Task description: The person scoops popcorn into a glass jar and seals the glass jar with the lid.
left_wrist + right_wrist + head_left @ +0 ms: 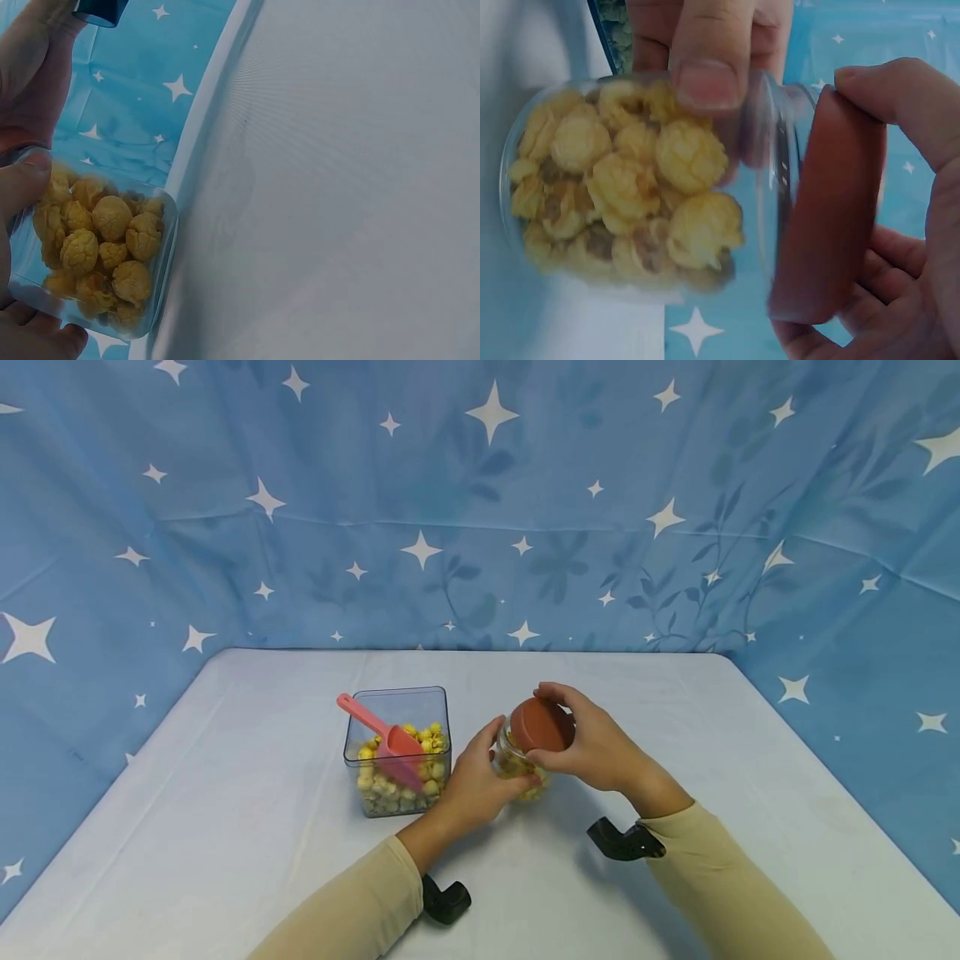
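Note:
My left hand (pixel 476 785) grips a clear jar (pixel 754 225) round its side, with the thumb pressed along the wall. Yellow popcorn (pixel 619 187) fills much of the jar. My right hand (pixel 603 747) pinches a reddish-brown lid (pixel 538 727) by its edge. The lid sits at the jar's mouth, tilted against the rim, with a gap showing along one side in the right wrist view. In the left wrist view, the jar's base (pixel 169 247) faces the camera, and the left fingers curl round the wall.
Left of the jar stands a clear square container (pixel 401 700) part full of popcorn (pixel 433 739). A pink scoop (pixel 401 742) leans in it, its handle over the rim. The white table (pixel 225 802) meets a blue star-patterned curtain (pixel 375 485) at the back.

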The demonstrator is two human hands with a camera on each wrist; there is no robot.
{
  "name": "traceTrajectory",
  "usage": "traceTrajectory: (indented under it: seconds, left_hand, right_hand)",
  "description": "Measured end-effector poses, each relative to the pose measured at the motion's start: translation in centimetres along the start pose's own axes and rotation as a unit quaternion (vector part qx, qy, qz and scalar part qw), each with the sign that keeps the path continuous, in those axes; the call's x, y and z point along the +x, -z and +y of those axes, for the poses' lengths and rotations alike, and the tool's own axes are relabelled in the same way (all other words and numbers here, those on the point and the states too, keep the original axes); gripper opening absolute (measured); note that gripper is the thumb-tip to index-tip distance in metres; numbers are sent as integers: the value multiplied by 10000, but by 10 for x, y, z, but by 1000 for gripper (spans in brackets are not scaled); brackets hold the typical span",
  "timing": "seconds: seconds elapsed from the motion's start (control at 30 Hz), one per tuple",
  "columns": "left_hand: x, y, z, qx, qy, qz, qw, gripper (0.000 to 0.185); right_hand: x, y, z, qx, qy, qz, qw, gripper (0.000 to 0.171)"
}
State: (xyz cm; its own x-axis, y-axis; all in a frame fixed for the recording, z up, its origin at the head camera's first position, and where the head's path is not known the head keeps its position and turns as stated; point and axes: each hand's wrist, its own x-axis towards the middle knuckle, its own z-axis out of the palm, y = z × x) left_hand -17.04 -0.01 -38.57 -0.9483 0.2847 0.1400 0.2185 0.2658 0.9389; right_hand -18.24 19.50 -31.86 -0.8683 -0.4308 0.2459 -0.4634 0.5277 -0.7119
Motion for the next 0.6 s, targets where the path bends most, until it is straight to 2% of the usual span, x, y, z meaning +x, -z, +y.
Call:
traceTrajectory:
  seconds: [0.33, 0.6]
  left_hand:
    - [0, 0, -1, -81, -125, -4, 9999, 87]
    - [0, 1, -2, -210, -159, 23, 9997, 85]
  right_hand:
    - [10, -11, 0, -230, 116, -199, 9995, 82]
    - [12, -11, -3, -431, -95, -29, 9990, 87]
